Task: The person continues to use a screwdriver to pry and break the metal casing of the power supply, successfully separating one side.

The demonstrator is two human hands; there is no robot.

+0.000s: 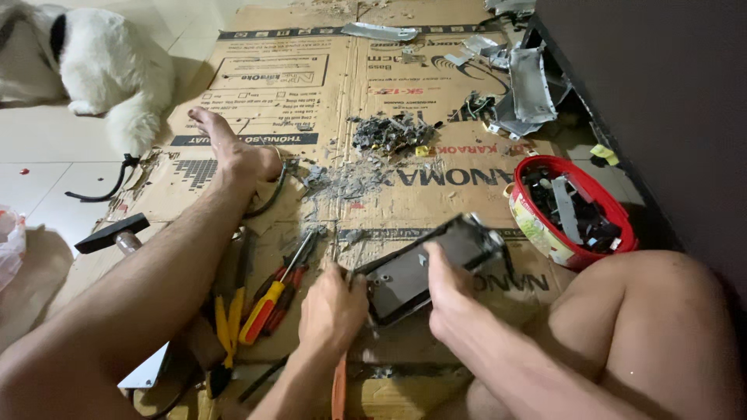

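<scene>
A flat, dark grey rectangular device casing [424,268] is held low at the centre of the view, just above a flattened cardboard sheet [334,85] spread on the floor. The casing is tilted, its far end raised toward the right, and its rim looks battered, with a pale metallic edge showing at the upper corner; its face is plain and dull, with a few small marks. The right hand [451,299] is clamped on the near right edge of the casing, thumb laid over the face and fingers curled beneath. The left hand [333,309] is closed against the casing's left end, its fingers drawn together in a fist; whether a tool is gripped in it cannot be told, though an orange handle [339,393] shows just below the wrist. A yellow-handled screwdriver [268,299] and pliers [226,327] lie just left of that hand. A hammer [117,233] rests farther left. Grey debris [389,132] is scattered beyond, and a red tub of scrap parts [572,210] stands to the right.
</scene>
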